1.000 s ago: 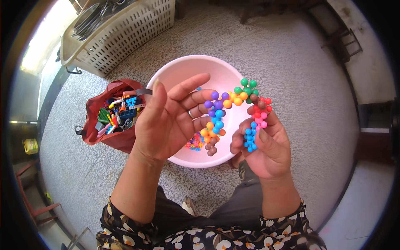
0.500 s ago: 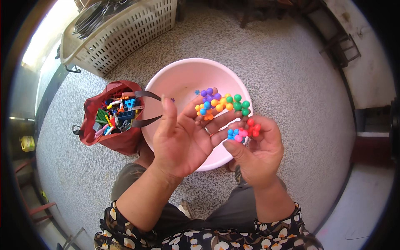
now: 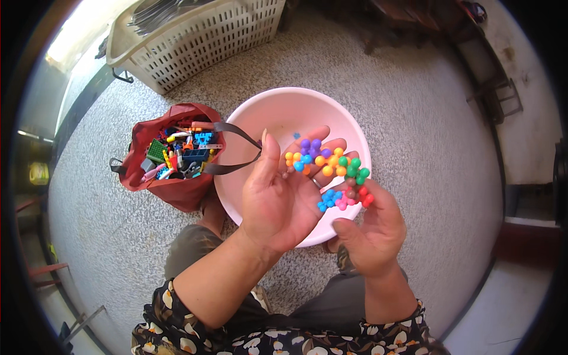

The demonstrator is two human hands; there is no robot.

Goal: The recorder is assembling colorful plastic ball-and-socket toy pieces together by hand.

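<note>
1. Holding one chain of coloured knobbly beads (image 3: 331, 168) between two hands, a seated person worked above one pink plastic basin (image 3: 284, 112) on the speckled floor (image 3: 414, 118).
2. One left hand (image 3: 278, 198) lay palm up, its grip open and flat, with the purple, orange, blue and yellow end of the chain resting across its fingers.
3. One right hand (image 3: 373, 234) sat just beside it; its grip was closed on the chain's other end, where blue, pink and red beads showed at the fingertips.
4. Green beads sat at the bend of the chain, between the two hands.
5. One small blue piece (image 3: 296, 136) lay loose inside the basin.
6. One red fabric bag (image 3: 171, 189) stood open, touching the basin's left rim, packed with plastic building bricks too many and too jumbled to count; two dark straps (image 3: 234, 148) ran from it toward the left hand.
7. One white lattice basket (image 3: 207, 35) stood farther off on the floor.
</note>
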